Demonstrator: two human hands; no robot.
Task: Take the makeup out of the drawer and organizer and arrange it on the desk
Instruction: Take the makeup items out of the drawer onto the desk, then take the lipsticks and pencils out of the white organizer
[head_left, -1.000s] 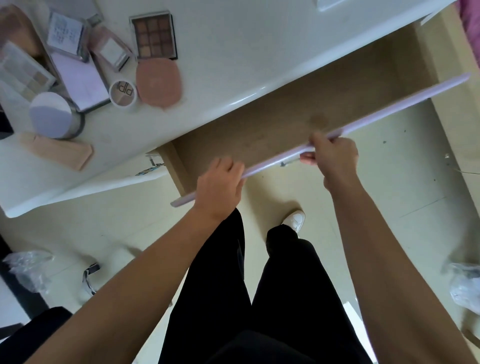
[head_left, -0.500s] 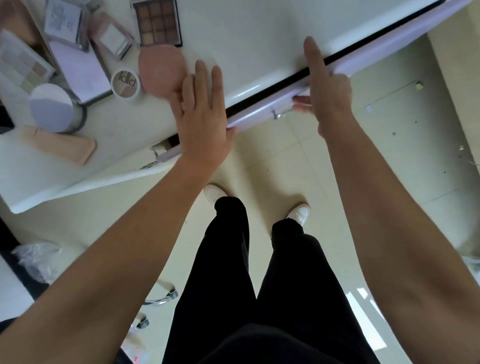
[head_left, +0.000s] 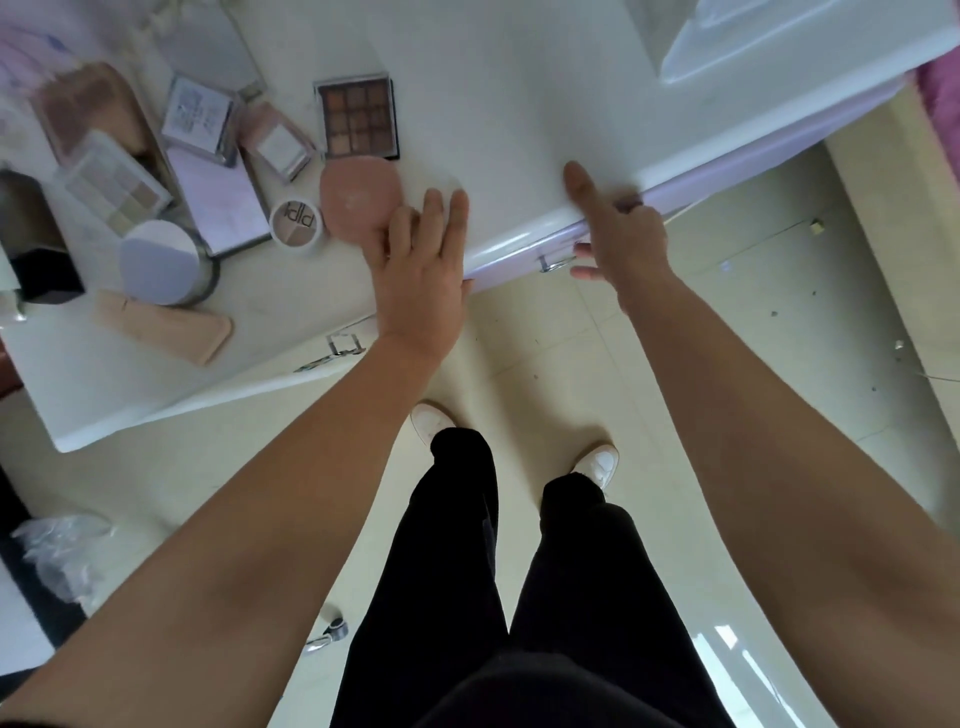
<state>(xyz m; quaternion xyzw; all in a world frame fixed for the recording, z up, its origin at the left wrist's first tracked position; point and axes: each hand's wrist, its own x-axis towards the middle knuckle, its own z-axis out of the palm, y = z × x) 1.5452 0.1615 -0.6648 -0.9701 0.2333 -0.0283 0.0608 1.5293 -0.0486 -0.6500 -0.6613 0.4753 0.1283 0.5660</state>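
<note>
Along the left half of the counter (head_left: 519, 104) the makeup already lies out in a loose cluster: a pale six-pan palette (head_left: 111, 182) at the far left, tilted, its long axis running from far-left to near-right; a round lilac-lidded jar (head_left: 161, 262) near it; and a beige pouch (head_left: 163, 325) nearest the edge, lying slantwise, surely soft and light. Further right sit a small round compact (head_left: 296, 224), a square nine-pan eyeshadow palette (head_left: 357, 115) lying flat with its pans up, and a pink rounded compact (head_left: 353, 200). These are judged light, stiff plastic cases, smooth and a little slippery, with pressed powder that would crack if dropped; each is best taken by its opposite edges, the jar around its wall. Just right of the pink compact the left hand (head_left: 421, 283) hovers flat, its grip wide and holding nothing, fingertips reaching over the counter edge. Right again, the lilac drawer front (head_left: 727, 176) sits flush under the counter, its long axis rising toward the far right; the right hand (head_left: 621, 241) rests on it beside the metal handle (head_left: 550, 262), forefinger stretched onto the counter, lower fingers loose, gripping nothing.
</note>
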